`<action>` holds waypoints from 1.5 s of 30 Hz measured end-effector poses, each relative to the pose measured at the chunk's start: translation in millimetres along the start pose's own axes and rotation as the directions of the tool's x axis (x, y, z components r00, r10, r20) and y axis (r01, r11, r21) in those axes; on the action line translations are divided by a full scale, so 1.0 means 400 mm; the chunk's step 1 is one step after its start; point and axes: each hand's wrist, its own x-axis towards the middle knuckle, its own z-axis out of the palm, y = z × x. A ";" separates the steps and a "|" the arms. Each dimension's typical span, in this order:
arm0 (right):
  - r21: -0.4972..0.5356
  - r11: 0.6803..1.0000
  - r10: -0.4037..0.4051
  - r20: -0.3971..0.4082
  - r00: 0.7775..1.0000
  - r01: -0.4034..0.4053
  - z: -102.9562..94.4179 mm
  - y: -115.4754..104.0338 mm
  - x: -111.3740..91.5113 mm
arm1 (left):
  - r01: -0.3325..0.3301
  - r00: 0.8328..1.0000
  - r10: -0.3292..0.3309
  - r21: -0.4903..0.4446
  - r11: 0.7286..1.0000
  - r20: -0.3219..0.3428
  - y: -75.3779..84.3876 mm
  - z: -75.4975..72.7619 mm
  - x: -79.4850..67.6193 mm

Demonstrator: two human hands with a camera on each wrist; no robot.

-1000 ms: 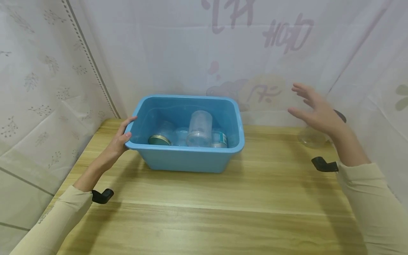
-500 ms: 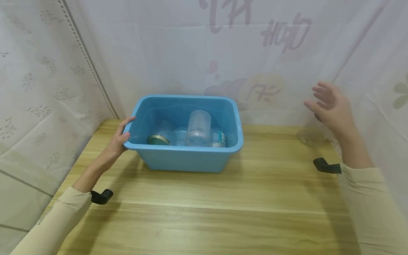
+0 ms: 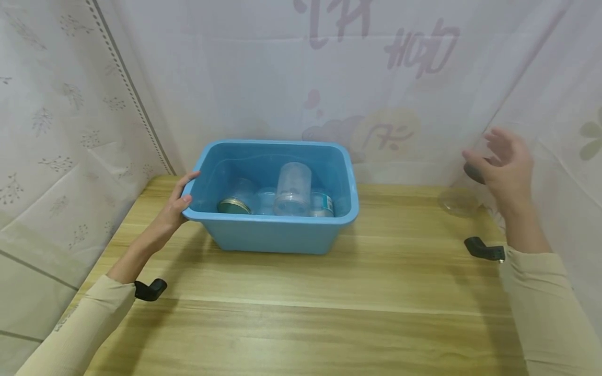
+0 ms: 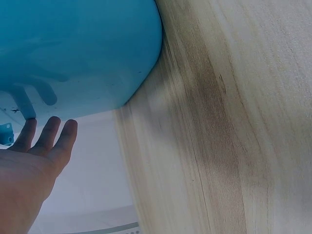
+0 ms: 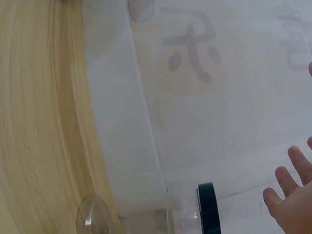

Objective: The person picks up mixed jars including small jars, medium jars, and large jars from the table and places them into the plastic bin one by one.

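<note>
My left hand (image 3: 171,209) holds the left rim of a blue plastic bin (image 3: 273,235), its thumb over the edge. In the left wrist view several fingers (image 4: 48,139) lie against the bin's outer side. Inside the bin are a clear jar with a green-and-gold lid (image 3: 234,206), an upright-looking clear jar (image 3: 295,185) and a jar with a teal label (image 3: 322,203). At the back right, my right hand (image 3: 510,175) hovers with bent, parted fingers by a dark lid (image 3: 474,172) on a clear jar (image 3: 458,202). In the right wrist view the hand is apart from that lid.
A wooden table (image 3: 301,324) carries everything. White printed curtain (image 3: 263,83) hangs close behind it and along both sides. In the right wrist view a rounded clear shape (image 5: 95,217) stands by the lidded jar; I cannot tell whether it is a separate container.
My right hand has moved right and slightly down, and its fingers have bent more, beside the dark lid. My left hand and the bin have stayed put.
</note>
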 end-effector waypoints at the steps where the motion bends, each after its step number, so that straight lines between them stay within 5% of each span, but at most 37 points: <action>1: -0.001 1.000 0.009 -0.016 1.000 -0.009 -0.004 0.003 0.002 | -0.002 1.000 0.002 -0.004 1.000 0.001 0.000 -0.001 0.000; 13: -0.167 0.981 0.069 -0.184 0.981 -0.100 -0.026 0.064 0.021 | -0.008 1.000 0.008 -0.009 1.000 0.004 -0.002 -0.001 -0.001; 31: -0.206 0.948 0.200 -0.201 0.959 -0.241 -0.046 0.123 0.026 | -0.007 1.000 0.007 0.005 1.000 0.000 -0.004 -0.002 0.000; 45: -0.255 0.934 0.194 -0.222 0.955 -0.249 -0.047 0.177 0.039 | -0.014 1.000 0.014 0.004 1.000 0.007 -0.006 -0.004 0.000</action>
